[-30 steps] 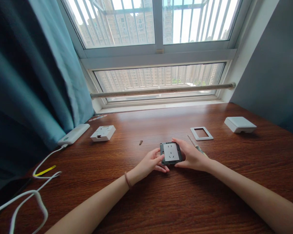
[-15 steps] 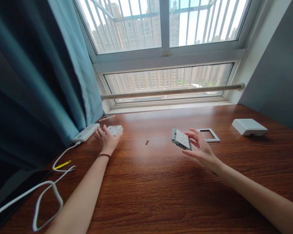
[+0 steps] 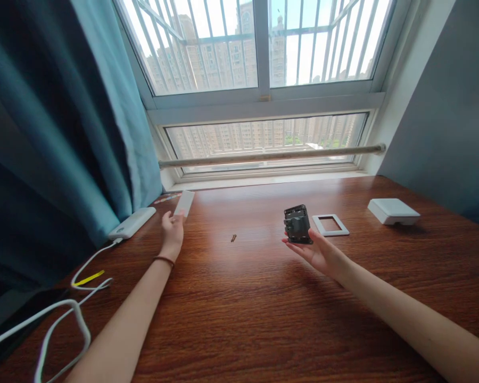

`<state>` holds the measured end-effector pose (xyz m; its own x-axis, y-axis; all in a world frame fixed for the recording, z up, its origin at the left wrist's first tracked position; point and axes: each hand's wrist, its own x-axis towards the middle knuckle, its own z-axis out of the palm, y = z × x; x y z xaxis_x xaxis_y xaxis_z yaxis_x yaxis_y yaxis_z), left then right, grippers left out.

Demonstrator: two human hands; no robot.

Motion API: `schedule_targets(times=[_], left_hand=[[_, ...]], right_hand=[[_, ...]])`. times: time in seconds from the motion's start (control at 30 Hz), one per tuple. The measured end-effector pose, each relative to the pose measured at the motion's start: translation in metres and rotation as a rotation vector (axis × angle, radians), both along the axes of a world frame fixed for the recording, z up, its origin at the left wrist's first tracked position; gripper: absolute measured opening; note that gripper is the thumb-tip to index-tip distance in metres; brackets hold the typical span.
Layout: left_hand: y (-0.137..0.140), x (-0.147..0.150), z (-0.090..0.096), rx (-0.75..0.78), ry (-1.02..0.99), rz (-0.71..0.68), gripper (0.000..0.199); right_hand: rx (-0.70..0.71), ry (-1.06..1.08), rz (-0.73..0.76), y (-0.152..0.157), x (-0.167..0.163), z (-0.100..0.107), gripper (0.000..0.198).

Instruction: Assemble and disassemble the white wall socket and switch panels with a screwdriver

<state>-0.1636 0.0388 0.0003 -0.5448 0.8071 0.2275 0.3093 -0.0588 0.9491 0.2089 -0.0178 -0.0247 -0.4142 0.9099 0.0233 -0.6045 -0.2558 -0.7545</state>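
Note:
My right hand is closed on a wall socket module and holds it above the table. Its black back, with terminal blocks, faces me. My left hand grips a white plastic box at its lower edge, tilted up so that a flat side shows. Two small brass-coloured screws lie on the wooden table between the hands. Just beyond my right hand, a white square faceplate frame rests flat.
A white square box sits at the right. Along the curtain at the left lies a white power bank-like block with a white cable and a yellow tie. The window stands behind the table.
My right hand has turned the socket module from its white front to its black back. My left hand has closed on the white box and tilted it up. The view has shifted slightly.

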Motion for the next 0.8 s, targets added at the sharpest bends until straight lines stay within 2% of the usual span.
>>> schedule_targets(times=[0.1, 0.13, 0.2, 0.23, 0.3, 0.37, 0.47, 0.63, 0.8], left_hand=[[-0.015, 0.055, 0.008, -0.025, -0.162, -0.258, 0.043], [-0.025, 0.076, 0.008, -0.050, -0.240, -0.390, 0.048], [-0.049, 0.116, 0.004, -0.160, -0.720, -0.806, 0.053], [-0.062, 0.133, 0.001, -0.232, -0.903, -0.930, 0.054], [-0.085, 0.159, -0.007, -0.386, -1.106, -1.078, 0.061], [-0.100, 0.173, -0.014, -0.468, -1.156, -1.126, 0.065], [-0.105, 0.177, -0.023, -0.520, -1.053, -1.128, 0.067], [-0.099, 0.171, -0.025, -0.365, -0.810, -1.019, 0.060], [-0.099, 0.171, -0.019, -0.284, -0.634, -1.142, 0.065]], right_hand=[[0.068, 0.045, 0.012, -0.003, 0.001, 0.001, 0.030], [0.091, 0.046, -0.001, -0.003, 0.001, 0.002, 0.029], [0.115, 0.044, -0.036, -0.005, 0.002, 0.004, 0.027], [0.117, 0.048, -0.051, -0.005, 0.002, 0.005, 0.027], [0.103, 0.057, -0.049, -0.005, 0.002, 0.007, 0.026], [0.087, 0.039, -0.014, -0.004, 0.002, 0.008, 0.029], [0.087, -0.015, 0.005, -0.002, 0.002, 0.005, 0.035], [0.080, -0.134, -0.012, 0.005, 0.003, -0.001, 0.038], [0.081, -0.194, -0.051, 0.006, 0.003, -0.002, 0.039]])
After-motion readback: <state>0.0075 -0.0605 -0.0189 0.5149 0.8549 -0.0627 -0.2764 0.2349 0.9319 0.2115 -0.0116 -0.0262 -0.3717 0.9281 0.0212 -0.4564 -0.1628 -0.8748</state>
